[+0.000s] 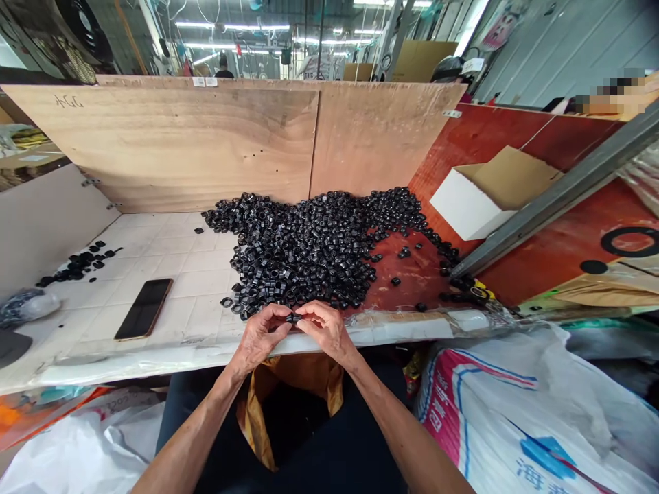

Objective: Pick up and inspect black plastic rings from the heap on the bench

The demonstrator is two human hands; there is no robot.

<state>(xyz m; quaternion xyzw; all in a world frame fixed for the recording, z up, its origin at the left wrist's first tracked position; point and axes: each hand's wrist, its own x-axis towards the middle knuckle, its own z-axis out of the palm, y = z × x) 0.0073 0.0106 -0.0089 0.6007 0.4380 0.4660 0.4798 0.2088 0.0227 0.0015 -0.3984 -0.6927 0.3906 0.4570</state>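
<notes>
Between my two hands, at the table's front edge, is a small black ring-like part (pixel 293 318). My left hand (pixel 263 334) pinches it from the left with thumb and forefinger. From the right, my right hand (pixel 326 331) pinches the same part; whether it is one piece or two joined is too small to tell. Just beyond my fingers spreads a large pile of black ring-shaped parts (pixel 309 247). Below my hands, an orange-brown bag (pixel 255 418) stands open in my lap, its inside dark.
A phone (pixel 144 309) lies on the white tabletop (pixel 193 274) at left, near a smaller group of black pieces (pixel 82 264). Wooden boards (pixel 206 144) wall the back. At right are a cardboard box (pixel 473 199), a metal bar (pixel 561 178) and a white sack (pixel 515 412).
</notes>
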